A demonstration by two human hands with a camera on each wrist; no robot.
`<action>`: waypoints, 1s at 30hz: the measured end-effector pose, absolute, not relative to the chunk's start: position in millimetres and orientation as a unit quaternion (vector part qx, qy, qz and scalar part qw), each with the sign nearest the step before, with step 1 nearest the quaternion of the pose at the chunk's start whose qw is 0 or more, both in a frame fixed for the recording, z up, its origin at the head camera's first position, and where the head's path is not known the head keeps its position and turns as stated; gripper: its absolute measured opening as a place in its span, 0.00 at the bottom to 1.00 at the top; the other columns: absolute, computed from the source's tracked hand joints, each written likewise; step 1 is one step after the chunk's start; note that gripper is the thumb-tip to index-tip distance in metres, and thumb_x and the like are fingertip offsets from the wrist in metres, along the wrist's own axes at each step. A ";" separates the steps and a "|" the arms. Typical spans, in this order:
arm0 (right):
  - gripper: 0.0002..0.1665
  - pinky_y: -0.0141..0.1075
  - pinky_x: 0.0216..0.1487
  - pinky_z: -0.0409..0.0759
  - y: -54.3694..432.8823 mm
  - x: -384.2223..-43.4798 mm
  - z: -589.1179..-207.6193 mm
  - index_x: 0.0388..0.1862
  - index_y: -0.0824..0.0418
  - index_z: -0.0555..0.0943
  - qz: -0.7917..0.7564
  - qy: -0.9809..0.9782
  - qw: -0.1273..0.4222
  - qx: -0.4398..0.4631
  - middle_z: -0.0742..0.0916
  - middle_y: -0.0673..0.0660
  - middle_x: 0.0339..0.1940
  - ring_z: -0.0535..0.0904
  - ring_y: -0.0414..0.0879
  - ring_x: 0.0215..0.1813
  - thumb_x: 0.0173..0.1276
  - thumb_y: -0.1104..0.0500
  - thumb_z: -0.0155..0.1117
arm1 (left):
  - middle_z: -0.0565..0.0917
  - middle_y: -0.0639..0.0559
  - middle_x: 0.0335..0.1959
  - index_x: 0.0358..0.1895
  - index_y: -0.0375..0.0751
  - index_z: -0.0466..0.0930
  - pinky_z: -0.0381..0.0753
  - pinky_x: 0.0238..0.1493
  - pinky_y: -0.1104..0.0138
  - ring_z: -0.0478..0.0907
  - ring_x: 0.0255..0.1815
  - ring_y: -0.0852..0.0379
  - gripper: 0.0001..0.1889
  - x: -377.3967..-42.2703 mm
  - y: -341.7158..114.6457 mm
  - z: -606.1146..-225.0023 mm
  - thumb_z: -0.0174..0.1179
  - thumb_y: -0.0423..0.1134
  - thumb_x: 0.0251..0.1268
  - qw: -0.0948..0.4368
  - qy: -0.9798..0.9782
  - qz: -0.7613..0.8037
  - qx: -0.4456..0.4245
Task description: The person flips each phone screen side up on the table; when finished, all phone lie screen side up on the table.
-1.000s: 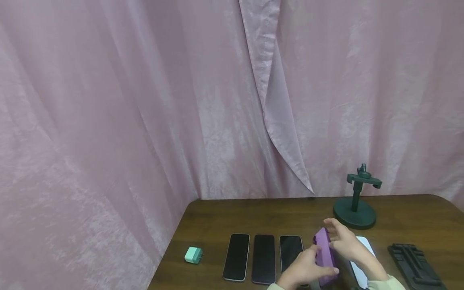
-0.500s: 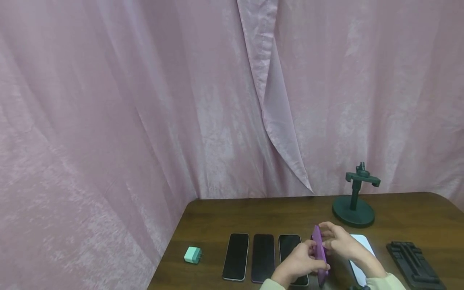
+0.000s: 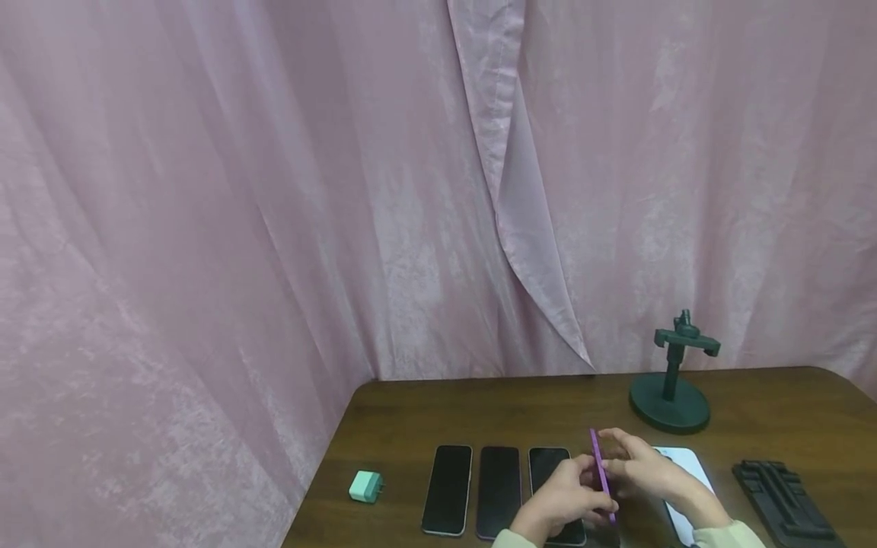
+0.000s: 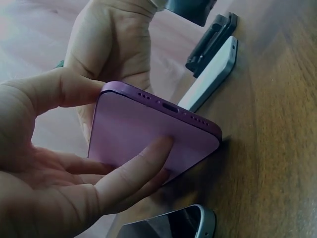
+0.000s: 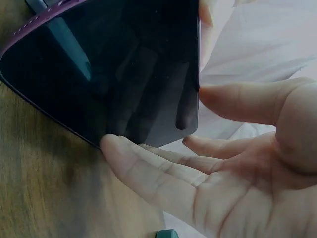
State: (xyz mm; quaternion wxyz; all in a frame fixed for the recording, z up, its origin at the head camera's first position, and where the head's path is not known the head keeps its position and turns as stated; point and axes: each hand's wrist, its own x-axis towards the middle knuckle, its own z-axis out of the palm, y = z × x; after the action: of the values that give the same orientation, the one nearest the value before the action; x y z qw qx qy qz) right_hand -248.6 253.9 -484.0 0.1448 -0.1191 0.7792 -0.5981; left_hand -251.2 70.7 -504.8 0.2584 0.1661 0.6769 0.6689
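A purple phone [image 3: 599, 460] is held up edge-on between both hands above the table. My left hand [image 3: 570, 493] grips it; in the left wrist view the thumb is at a corner by the charging-port edge and fingers lie across the purple back [image 4: 131, 124]. My right hand [image 3: 647, 470] holds the far end, thumb on one side edge and fingertips at the opposite edge, with the dark screen [image 5: 124, 64] facing that wrist. Beneath the left hand lies a dark-screened phone [image 3: 548, 463], partly covered. A white phone [image 3: 685, 460] is partly hidden under the right forearm.
Two more dark-screened phones, one [image 3: 448, 491] and another [image 3: 499, 491], lie left of the hands. Further left is a mint charger plug [image 3: 365, 485]. A green stand [image 3: 670, 403] rises behind the right hand; a black folded holder [image 3: 788, 502] lies far right on the wooden table [image 3: 493, 403].
The purple phone has turned from showing its broad purple back to nearly edge-on in the head view. Both hands stay on it, shifted slightly left.
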 end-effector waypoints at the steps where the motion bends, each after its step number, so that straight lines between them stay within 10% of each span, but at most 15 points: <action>1: 0.35 0.61 0.44 0.83 253.8 -248.6 -485.4 0.68 0.85 0.54 -0.597 0.780 0.149 -0.112 0.75 0.85 0.57 0.80 0.73 0.53 0.74 0.65 0.57 | 0.84 0.46 0.43 0.56 0.34 0.76 0.87 0.39 0.56 0.86 0.36 0.49 0.23 -251.0 70.9 -505.3 0.61 0.17 0.55 0.261 0.677 0.668 0.167; 21: 0.38 0.59 0.35 0.84 249.3 -253.7 -496.8 0.62 0.84 0.63 -0.514 0.848 0.127 -0.021 0.71 0.89 0.57 0.75 0.82 0.54 0.73 0.53 0.65 | 0.82 0.45 0.41 0.50 0.34 0.78 0.87 0.36 0.60 0.87 0.34 0.46 0.24 -248.4 73.2 -504.7 0.63 0.10 0.51 0.220 0.723 0.634 0.163; 30: 0.39 0.54 0.28 0.85 248.9 -253.7 -501.2 0.56 0.85 0.67 -0.445 0.891 0.087 -0.009 0.78 0.81 0.46 0.82 0.68 0.43 0.62 0.58 0.76 | 0.69 0.45 0.49 0.50 0.32 0.77 0.81 0.29 0.68 0.76 0.27 0.58 0.27 -244.4 76.9 -507.0 0.68 0.12 0.43 0.183 0.788 0.574 0.123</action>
State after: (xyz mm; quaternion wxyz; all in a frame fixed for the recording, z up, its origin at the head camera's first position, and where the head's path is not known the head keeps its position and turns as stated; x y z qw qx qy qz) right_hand -253.7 248.9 -501.2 0.0866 -0.0090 0.8914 -0.4447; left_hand -244.4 76.9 -507.0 0.1829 0.1232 0.7884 0.5742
